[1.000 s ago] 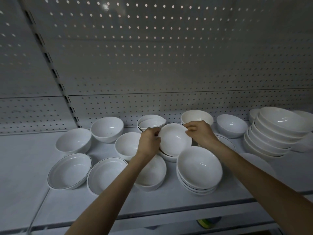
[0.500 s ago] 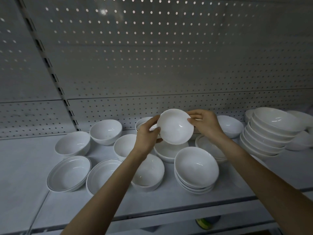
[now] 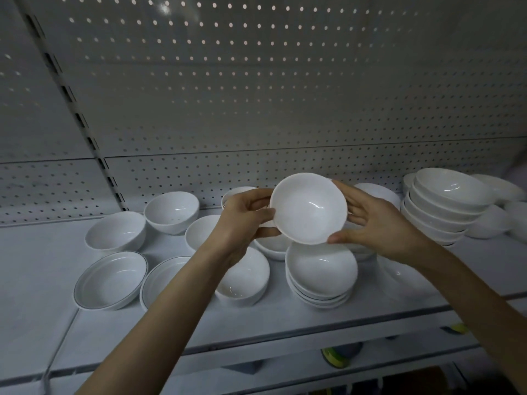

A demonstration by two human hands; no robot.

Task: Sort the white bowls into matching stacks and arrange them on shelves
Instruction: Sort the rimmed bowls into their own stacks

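Shelf (image 3: 285, 315) carries loose white bowls (image 3: 115, 232), a tall stack (image 3: 439, 212) at right and a short stack (image 3: 320, 277) in the middle. Above that short stack, a small bowl (image 3: 308, 208) is held tilted in the air, with the fingers of the left hand (image 3: 242, 220) and right hand (image 3: 376, 223) curled round opposite edges.

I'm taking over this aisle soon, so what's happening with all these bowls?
A person holds one small white bowl in both hands, left hand on its left rim and right hand on its right, above the shelf and tilted toward the camera. Below sit loose bowls, a short stack in front and a taller stack at the right. Sorting looks only partly done.
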